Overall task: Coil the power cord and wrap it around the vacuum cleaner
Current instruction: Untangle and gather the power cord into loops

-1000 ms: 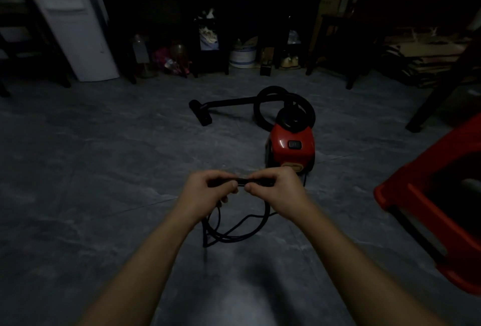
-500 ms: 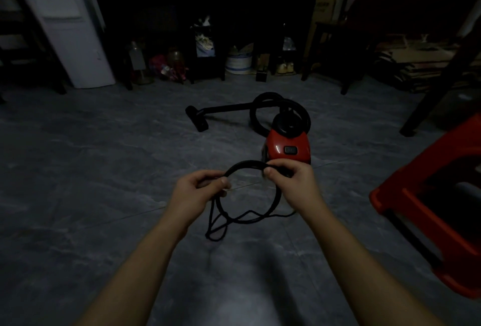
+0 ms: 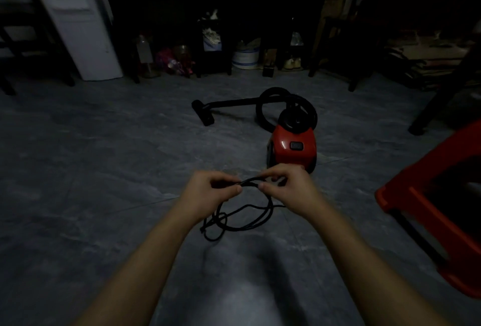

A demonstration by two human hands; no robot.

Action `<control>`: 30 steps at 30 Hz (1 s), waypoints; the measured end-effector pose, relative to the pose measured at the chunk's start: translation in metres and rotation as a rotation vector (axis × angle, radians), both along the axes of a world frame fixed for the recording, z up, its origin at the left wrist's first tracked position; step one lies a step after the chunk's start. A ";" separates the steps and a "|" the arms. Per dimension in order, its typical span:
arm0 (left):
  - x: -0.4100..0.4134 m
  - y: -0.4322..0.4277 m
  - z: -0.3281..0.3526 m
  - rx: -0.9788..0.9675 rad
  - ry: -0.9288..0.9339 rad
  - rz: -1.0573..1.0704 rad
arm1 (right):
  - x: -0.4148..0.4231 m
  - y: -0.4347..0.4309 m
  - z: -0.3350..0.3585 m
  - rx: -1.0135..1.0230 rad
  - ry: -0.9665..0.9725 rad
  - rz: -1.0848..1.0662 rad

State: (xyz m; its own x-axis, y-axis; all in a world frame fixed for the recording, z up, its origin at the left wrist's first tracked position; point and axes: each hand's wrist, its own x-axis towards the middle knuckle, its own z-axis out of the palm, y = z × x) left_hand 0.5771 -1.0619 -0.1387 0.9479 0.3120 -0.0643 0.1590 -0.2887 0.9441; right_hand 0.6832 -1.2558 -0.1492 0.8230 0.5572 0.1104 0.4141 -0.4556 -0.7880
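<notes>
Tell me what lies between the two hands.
Head view: a short stretch of the black power cord bridges the gap; the left hand and right hand each pinch it, with its loops hanging below.

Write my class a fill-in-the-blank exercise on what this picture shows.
1. The left hand and the right hand both pinch the black ____.
2. The body of the vacuum is ____.
3. The nozzle lies on the floor to the ____ of the vacuum.
Missing words: cord; red; left.
</notes>
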 end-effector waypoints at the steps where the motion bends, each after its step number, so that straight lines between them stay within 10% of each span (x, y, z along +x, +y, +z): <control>1: 0.000 -0.001 -0.001 0.027 -0.003 -0.016 | -0.003 0.002 -0.001 -0.012 -0.012 0.021; 16: 0.001 0.001 -0.003 -0.077 -0.077 0.064 | -0.013 0.015 -0.003 -0.041 -0.008 0.021; 30: 0.000 0.010 -0.015 -0.119 0.007 0.072 | -0.002 0.004 0.012 0.401 0.061 -0.233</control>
